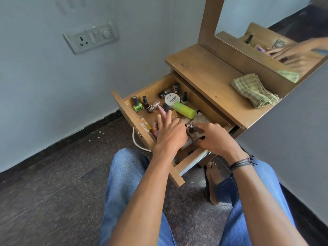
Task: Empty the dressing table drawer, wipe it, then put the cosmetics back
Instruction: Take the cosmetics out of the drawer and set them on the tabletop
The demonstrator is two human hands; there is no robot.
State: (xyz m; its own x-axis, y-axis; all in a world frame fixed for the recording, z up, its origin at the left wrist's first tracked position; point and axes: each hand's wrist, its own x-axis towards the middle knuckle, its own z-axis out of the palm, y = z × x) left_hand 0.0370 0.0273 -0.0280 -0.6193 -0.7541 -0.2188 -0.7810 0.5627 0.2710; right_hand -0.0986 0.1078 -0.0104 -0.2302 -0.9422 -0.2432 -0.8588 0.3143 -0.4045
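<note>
The left hand [170, 134] reaches into the drawer [122, 105] with its fingers straight and apart. The right hand [215, 139] pinches a small bottle [191, 129] with a black cap.

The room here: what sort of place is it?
Probably a bedroom or dressing corner at home: a dressing table with a mirror, its open drawer full of nail polish bottles, and a wall socket panel.

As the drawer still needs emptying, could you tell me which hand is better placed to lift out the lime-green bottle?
Probably the left hand: its straight fingers hold nothing and reach toward the lime-green bottle in the drawer. The right hand is curled round a dark-capped polish bottle.
</note>
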